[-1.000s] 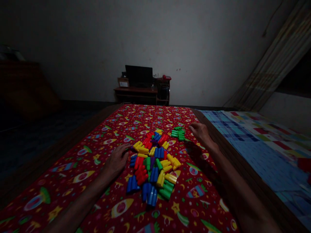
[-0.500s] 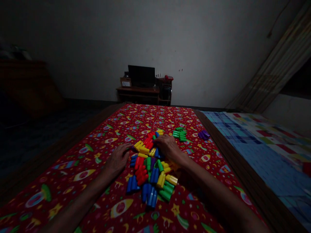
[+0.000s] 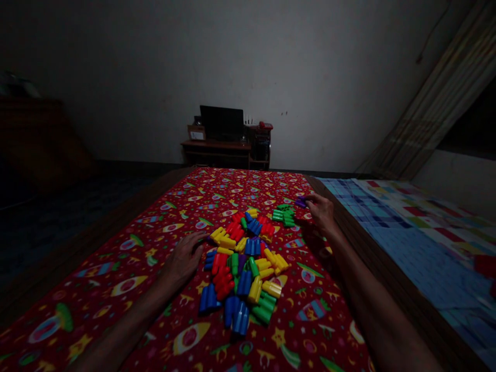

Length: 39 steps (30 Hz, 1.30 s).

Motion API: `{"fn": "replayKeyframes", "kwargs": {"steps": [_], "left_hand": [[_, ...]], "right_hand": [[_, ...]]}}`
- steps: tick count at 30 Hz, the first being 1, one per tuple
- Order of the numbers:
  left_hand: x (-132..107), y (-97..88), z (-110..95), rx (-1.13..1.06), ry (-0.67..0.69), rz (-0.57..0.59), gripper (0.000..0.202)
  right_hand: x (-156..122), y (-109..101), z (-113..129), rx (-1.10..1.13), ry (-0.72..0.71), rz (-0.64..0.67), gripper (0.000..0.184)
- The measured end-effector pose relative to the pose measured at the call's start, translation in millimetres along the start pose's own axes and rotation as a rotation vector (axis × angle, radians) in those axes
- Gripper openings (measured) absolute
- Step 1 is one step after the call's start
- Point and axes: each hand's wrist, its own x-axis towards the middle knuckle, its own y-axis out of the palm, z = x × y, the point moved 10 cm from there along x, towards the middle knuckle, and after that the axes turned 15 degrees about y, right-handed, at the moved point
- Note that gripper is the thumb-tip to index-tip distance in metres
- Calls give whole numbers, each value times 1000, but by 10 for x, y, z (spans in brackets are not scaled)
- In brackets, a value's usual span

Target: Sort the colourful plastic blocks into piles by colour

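A pile of toy building blocks [image 3: 244, 281] in blue, red, yellow, green and purple lies on a red patterned cloth [image 3: 189, 338]. My left hand [image 3: 184, 261] rests at the pile's left edge, thumb and forefinger apart. Its fingertips reach a bit of purple beside a yellow block [image 3: 219, 235]. At the far right of the pile, my right hand [image 3: 321, 209] has its fingertips closed on a purple block [image 3: 300, 201]. Just left of that hand sits a separate group of green blocks [image 3: 284, 215]. The undersides of my right fingers are hidden.
Beyond the cloth's far edge a low desk [image 3: 215, 148] carries a dark monitor [image 3: 221, 123] and a cardboard box [image 3: 196, 133]. Blue checked bedding [image 3: 382, 240] spreads to the right, below a curtain [image 3: 413, 134]. A dark wooden cabinet [image 3: 34, 139] stands at the left.
My right hand has left the pile and moved right to the purple block, which now lies farther left and away than before. My left hand has barely moved. The view has shifted slightly.
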Motion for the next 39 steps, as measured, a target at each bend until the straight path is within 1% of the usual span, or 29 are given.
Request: {"fn": "replayKeyframes", "kwargs": {"steps": [3,5,7,9,12,14,15,17,18,20,21,22,23,24,26,29,32,35,39], "left_hand": [[1,8,16,4,6,-4,37],[2,15,21,3,13,-4,38],[4,16,11,-3,28,-9,38],[5,16,0,-8,41,-11,37],[1,14,0,-7,42,-15,37],[-2,15,5,-5,35,-14,37],[-2,15,6,-4,30,-12,38],[-1,9,1,0,23,-11,38],[2,3,-7,1,22,-10,38],[9,-5,-30,0,26,-4,37],[13,-6,-39,1,27,2,37],[16,-5,-46,2,27,10,37],[18,-4,-48,5,24,15,37],[19,-6,-46,9,19,16,36],[17,-2,-36,14,5,22,36],[11,14,-24,14,-13,32,38],[10,27,-27,4,-8,34,40],[9,31,-16,3,-1,26,38],[9,22,12,5,3,5,36]], "right_hand": [[99,-56,-438,-128,97,-30,30],[107,-53,-637,-226,146,-40,30],[99,-42,-737,-299,176,-44,30],[95,-38,-741,-324,183,-49,30],[94,-47,-591,-255,163,-56,33],[59,16,-366,-171,102,-6,35],[12,86,-209,-132,48,47,35],[-172,292,171,-69,-95,209,32],[-316,414,373,-46,-177,312,29],[-690,669,730,-46,-334,552,25],[-902,790,858,-82,-406,677,22],[-1102,892,938,-141,-465,783,20],[-1264,972,969,-216,-503,859,18],[-1379,1026,968,-286,-526,899,17],[-1475,1073,937,-361,-542,885,22],[-1502,1106,890,-377,-572,798,31],[-1557,1181,881,-395,-616,769,34],[-1554,1244,912,-450,-605,728,38],[-1544,1357,912,-620,-586,705,42]]}}
